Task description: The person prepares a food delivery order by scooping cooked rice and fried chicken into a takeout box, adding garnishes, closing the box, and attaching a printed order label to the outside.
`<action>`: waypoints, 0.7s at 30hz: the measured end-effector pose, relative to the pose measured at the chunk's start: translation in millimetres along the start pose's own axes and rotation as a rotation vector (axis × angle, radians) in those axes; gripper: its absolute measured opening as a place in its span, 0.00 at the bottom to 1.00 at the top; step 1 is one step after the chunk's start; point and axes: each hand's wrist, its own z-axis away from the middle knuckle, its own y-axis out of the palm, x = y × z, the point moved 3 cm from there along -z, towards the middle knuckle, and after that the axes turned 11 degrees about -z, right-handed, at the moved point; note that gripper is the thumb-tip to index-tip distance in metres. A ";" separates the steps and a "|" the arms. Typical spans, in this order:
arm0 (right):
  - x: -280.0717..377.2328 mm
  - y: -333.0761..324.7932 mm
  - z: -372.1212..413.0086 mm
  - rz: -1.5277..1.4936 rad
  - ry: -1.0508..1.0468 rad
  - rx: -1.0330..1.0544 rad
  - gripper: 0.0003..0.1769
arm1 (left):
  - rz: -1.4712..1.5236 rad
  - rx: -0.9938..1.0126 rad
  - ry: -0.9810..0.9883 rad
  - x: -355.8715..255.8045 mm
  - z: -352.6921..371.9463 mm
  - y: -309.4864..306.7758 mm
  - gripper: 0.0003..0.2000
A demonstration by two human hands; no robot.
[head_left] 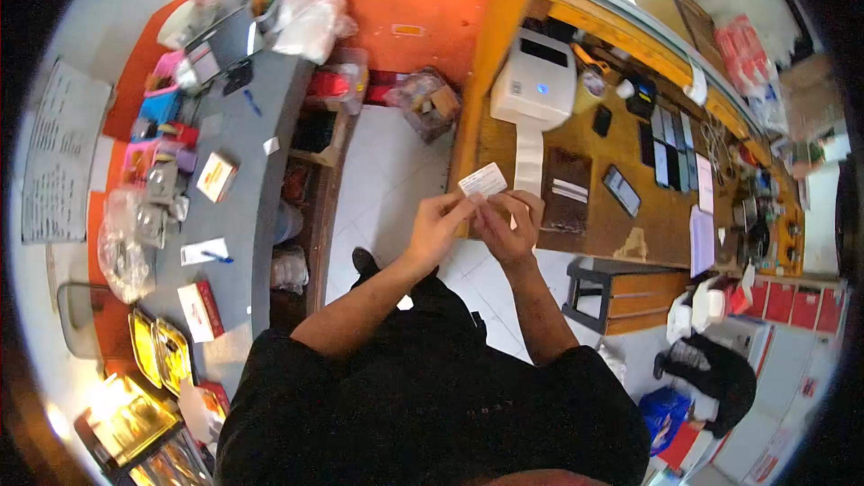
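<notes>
Head view: left hand (436, 227) and right hand (511, 227) pinched small white rectangular card (483, 180) below white plastic printer (533, 81); clear plastic bag (427, 101) left of printer, contents unclear.

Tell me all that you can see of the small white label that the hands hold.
The white label is a small, thin rectangle, paper by its look, with faint print too small to read. It is held slightly tilted near the edge of the wooden counter. The left hand and right hand pinch its lower edge.
</notes>
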 end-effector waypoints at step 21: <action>377.3 447.9 9.2 -1.257 0.909 1.226 0.11 | -1.417 -1.269 -0.757 52.1 406.7 -520.4 0.45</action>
